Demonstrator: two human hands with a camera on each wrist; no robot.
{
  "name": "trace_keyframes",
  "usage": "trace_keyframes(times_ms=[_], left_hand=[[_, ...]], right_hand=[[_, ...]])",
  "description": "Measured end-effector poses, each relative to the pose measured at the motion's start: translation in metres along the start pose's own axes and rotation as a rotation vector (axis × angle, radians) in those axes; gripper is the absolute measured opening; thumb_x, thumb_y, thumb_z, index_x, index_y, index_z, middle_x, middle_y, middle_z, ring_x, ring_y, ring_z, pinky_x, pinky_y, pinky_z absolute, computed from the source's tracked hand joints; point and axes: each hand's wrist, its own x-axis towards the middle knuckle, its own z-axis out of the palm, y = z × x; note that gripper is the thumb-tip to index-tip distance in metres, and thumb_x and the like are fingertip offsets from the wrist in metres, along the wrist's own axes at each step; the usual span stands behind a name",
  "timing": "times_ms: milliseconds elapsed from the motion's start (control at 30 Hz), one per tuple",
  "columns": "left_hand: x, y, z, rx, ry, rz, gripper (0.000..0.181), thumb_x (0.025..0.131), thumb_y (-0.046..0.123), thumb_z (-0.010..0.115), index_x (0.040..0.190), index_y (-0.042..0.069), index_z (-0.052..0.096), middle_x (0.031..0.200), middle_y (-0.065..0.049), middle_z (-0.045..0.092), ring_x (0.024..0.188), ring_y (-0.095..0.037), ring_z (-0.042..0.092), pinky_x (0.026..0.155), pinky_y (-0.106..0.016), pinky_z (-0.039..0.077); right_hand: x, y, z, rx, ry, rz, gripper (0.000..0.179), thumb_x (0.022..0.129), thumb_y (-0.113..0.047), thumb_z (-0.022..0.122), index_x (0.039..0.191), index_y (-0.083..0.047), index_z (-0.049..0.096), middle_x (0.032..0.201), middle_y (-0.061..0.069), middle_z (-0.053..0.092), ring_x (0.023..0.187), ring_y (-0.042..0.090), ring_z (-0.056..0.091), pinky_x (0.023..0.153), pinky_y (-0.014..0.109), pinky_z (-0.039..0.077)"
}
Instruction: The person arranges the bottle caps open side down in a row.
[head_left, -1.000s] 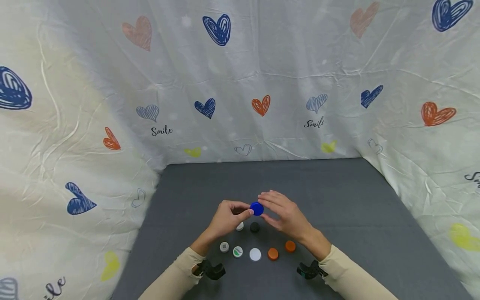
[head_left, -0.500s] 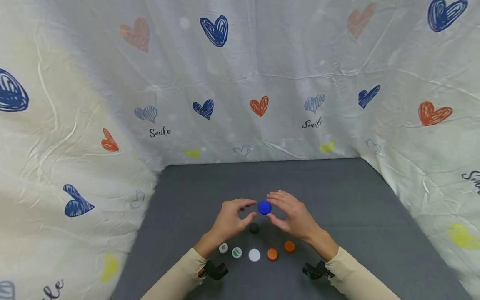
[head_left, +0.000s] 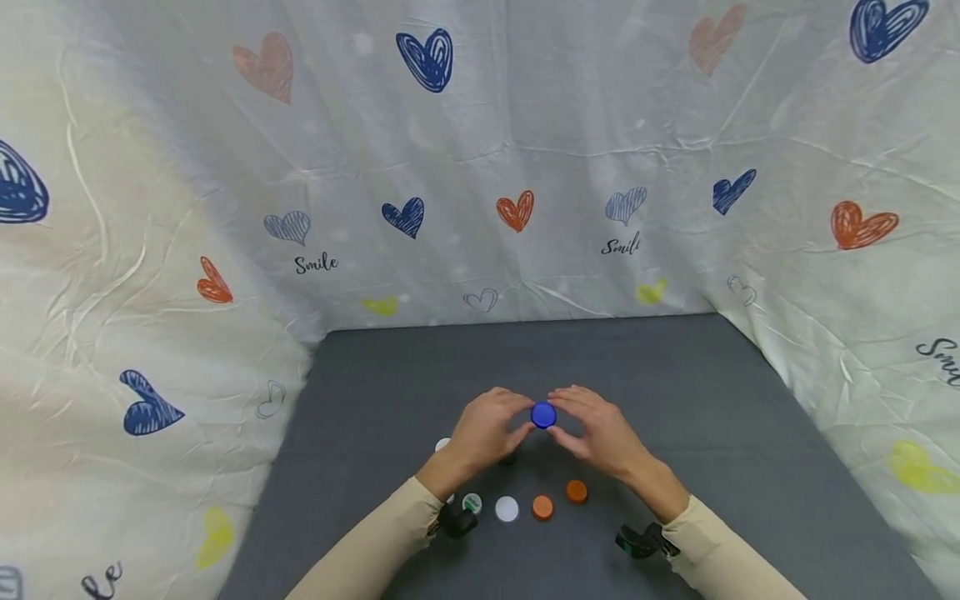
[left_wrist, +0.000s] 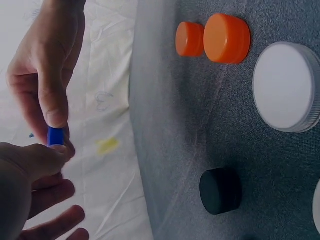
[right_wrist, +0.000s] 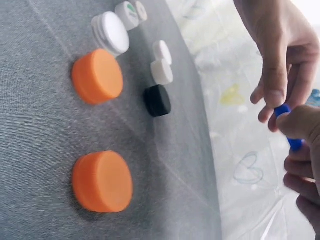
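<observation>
A blue bottle cap (head_left: 543, 415) is held up over the dark table, its round face towards the head camera. My left hand (head_left: 486, 429) pinches its left edge between thumb and fingers. From the opposite side my right hand (head_left: 606, 435) pinches it too. In the left wrist view the thumbs cover much of the blue cap (left_wrist: 55, 136). Below the hands a black cap (left_wrist: 220, 191) stands on the cloth, mostly hidden by my left hand in the head view.
Two orange caps (head_left: 542, 507) and a large white cap (head_left: 507, 509) lie nearer me. Left of them is a white cap with a green mark (head_left: 472, 503). More white caps (right_wrist: 162, 71) lie beside the black one. A heart-print curtain (head_left: 450, 167) surrounds the grey tabletop (head_left: 637, 367).
The blue cap has shifted right. My left hand held it at first, then let go while my right hand held it; now the left hand has moved right and pinches it again.
</observation>
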Motion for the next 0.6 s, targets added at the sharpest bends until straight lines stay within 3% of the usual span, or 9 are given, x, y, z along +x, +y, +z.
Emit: trace_keyframes(times_ms=[267,433,600], left_hand=[[0.009,0.004,0.016,0.172,-0.229,-0.006,0.026,0.086,0.038,0.078,0.108,0.023,0.078,0.101,0.011,0.076,0.095,-0.015,0.067,0.080,-0.036,0.056],[0.010,0.007,0.030,0.227,-0.292,0.012,0.014,0.085,0.035,0.079,0.093,0.025,0.077,0.085,0.010,0.073,0.081,-0.016,0.066,0.071,-0.037,0.054],[0.007,0.010,0.041,0.265,-0.321,0.011,0.012,0.084,0.035,0.079,0.084,0.024,0.074,0.077,0.007,0.070,0.077,-0.018,0.066,0.069,-0.038,0.053]], right_hand=[[-0.016,0.006,0.018,-0.069,-0.106,0.086,0.039,0.084,-0.027,0.081,0.117,-0.007,0.074,0.117,0.007,0.073,0.113,0.026,0.067,0.104,0.047,0.049],[-0.025,0.008,0.028,-0.089,-0.165,0.142,0.034,0.086,-0.028,0.080,0.114,-0.009,0.075,0.115,0.006,0.073,0.113,0.026,0.067,0.103,0.048,0.049],[-0.032,0.011,0.036,-0.081,-0.210,0.156,0.032,0.086,-0.028,0.079,0.112,-0.010,0.075,0.113,0.004,0.073,0.111,0.024,0.067,0.104,0.047,0.049]])
